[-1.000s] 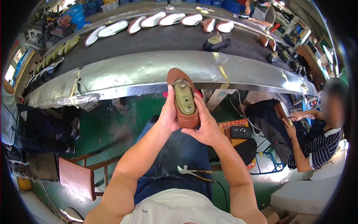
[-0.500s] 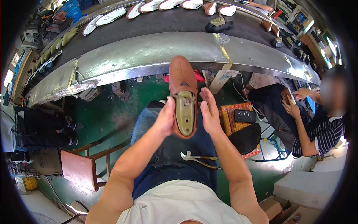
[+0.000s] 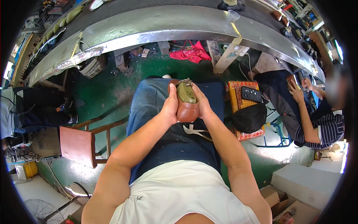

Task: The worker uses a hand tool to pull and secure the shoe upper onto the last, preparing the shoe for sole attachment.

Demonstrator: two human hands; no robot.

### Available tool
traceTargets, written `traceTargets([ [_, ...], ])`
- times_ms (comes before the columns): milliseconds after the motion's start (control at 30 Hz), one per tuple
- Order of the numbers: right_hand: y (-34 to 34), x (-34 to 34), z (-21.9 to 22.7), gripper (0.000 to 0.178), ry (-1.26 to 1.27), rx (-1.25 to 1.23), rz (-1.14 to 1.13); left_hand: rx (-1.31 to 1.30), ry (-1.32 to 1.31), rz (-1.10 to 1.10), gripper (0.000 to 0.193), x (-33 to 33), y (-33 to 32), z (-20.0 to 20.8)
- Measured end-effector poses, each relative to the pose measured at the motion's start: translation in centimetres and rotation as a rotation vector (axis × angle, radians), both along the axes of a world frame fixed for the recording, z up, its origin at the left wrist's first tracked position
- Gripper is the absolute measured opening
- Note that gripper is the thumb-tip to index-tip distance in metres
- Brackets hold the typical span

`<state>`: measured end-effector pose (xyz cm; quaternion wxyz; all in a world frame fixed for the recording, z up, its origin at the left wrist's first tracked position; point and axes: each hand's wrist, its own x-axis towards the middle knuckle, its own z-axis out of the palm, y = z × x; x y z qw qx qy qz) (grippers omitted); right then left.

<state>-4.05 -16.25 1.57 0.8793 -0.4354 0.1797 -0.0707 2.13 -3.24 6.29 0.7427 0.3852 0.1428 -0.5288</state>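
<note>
Between my two hands is a brown leather shoe point(image 3: 187, 112), its rounded heel turned toward me. An olive-green shoe last point(image 3: 185, 93) fills its opening; the toe is mostly hidden. My left hand point(image 3: 170, 105) wraps the left side with its thumb up along it. On the other side my right hand point(image 3: 202, 101) presses against the leather, fingers partly hidden. The shoe is held over my lap, above a dark blue apron point(image 3: 160, 147). A pair of pincers point(image 3: 193, 130) lies on the apron, its handles running under my right forearm.
A metal-edged bench point(image 3: 149, 33) crosses ahead, with shoes on it. At right, a woven seat point(image 3: 235, 98) holds a black phone point(image 3: 251, 94) and a black bag-like item point(image 3: 249, 118); a seated co-worker handles a shoe beyond. A brown chair point(image 3: 78, 146) stands at left. Red cloth point(image 3: 192, 52) lies under the bench.
My right hand, open beside the shoe before, has closed onto its side. The shoe has come down nearer my lap, its heel toward me. The view has tilted lower.
</note>
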Motion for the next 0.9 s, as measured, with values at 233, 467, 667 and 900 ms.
traceTargets([
  [233, -0.7, -0.8, -3.4, 0.055, -0.019, 0.191, 0.033, 0.014, -0.028, 0.108, 0.073, -1.0, -0.8, -4.9],
  [467, -2.1, -3.9, -1.1, 0.048, -0.128, -0.565, -0.035, -0.156, -0.283, 0.015, 0.062, -2.0, -0.4, -4.4],
  [667, -1.6, -3.4, 1.5, 0.063, -0.151, -0.154, -0.257, -0.360, -0.377, 0.012, 0.065, -1.1, -1.3, -0.8],
  [900, -0.5, -3.3, -0.7, 0.067, 0.173, 0.042, -0.142, -0.154, -0.490, -0.013, 0.073, -1.5, -2.1, -3.1],
])
